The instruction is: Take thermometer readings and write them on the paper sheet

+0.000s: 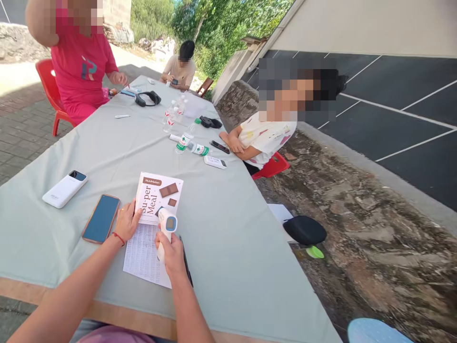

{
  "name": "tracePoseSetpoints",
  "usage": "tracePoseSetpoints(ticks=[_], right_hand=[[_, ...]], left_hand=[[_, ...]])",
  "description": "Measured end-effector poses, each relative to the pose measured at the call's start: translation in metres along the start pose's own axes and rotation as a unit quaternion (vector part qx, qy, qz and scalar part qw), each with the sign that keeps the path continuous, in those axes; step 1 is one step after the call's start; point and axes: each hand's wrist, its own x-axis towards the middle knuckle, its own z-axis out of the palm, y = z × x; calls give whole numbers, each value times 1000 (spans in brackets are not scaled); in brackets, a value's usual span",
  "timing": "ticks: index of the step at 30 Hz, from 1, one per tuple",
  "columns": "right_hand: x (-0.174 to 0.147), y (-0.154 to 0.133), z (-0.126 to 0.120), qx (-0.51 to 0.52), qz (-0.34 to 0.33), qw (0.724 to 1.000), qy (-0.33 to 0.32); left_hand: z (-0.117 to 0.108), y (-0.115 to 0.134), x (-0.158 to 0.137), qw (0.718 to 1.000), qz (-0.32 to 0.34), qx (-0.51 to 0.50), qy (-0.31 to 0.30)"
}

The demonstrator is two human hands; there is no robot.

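My left hand grips the lower left edge of a white and brown Su-per Meal box, with the thumb on its printed front. In my right hand is a white infrared thermometer, the fingers wrapped round its handle. Its head overlaps the box's lower right part, and the small screen faces me. Under both hands lies a printed sheet of paper, partly covered by the box. A smartphone rests just left of my left hand. Beside my right wrist a dark flat object is mostly hidden.
A white power bank lies at the left on the cloth-covered table. Farther up stand water bottles, with a white device, black phone and headsets. Three people sit around the far part.
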Motion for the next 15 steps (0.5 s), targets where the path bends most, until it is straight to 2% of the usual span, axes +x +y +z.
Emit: tracePoseSetpoints(ticks=[10,15], right_hand=[[-3,-3,5,-34,28,999,26],[-5,-8,8,-13,54,998,39]], left_hand=[[1,0,-3,1000,6,3,-1],[0,2,-2,1000,12,1,-1]])
